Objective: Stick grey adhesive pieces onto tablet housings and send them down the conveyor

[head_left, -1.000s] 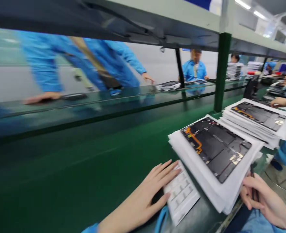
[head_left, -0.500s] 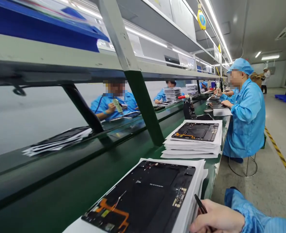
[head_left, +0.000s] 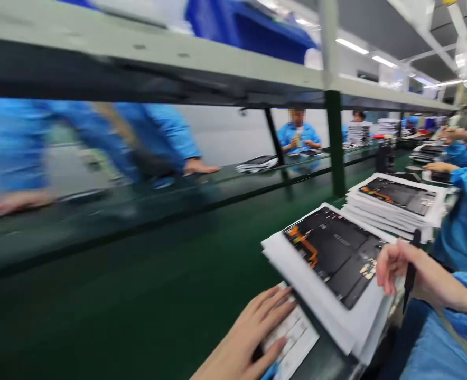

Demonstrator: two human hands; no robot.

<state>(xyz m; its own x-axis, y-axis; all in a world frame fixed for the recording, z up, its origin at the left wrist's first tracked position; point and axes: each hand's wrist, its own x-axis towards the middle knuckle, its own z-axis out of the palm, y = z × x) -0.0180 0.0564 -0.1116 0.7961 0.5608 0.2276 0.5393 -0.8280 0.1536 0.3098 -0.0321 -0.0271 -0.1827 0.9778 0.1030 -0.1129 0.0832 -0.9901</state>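
My left hand (head_left: pixel 253 332) reaches in from the bottom with its fingers spread over a white, tray-like object (head_left: pixel 297 340), which it partly covers. My right hand (head_left: pixel 400 266) is at the right, its fingers bent, with black tweezers (head_left: pixel 412 264) held against the palm. Just left of the right hand lies an opened black tablet panel (head_left: pixel 344 243), its orange flex cable (head_left: pixel 302 244) showing near the left edge. Under the panel is a skewed stack of white sheets (head_left: pixel 316 301).
Behind stands a second sheet stack (head_left: pixel 392 224) with another panel (head_left: pixel 403 195) on top. A green post (head_left: pixel 334 142) rises from the green bench (head_left: pixel 158 295) to an overhead shelf (head_left: pixel 178 63). Co-workers in blue sit beyond; one (head_left: pixel 170 132) leans in across the bench.
The view has swung left and the nearer stack now appears farther right. My left hand has come into view over the white object. My right hand is raised, still with the tweezers.
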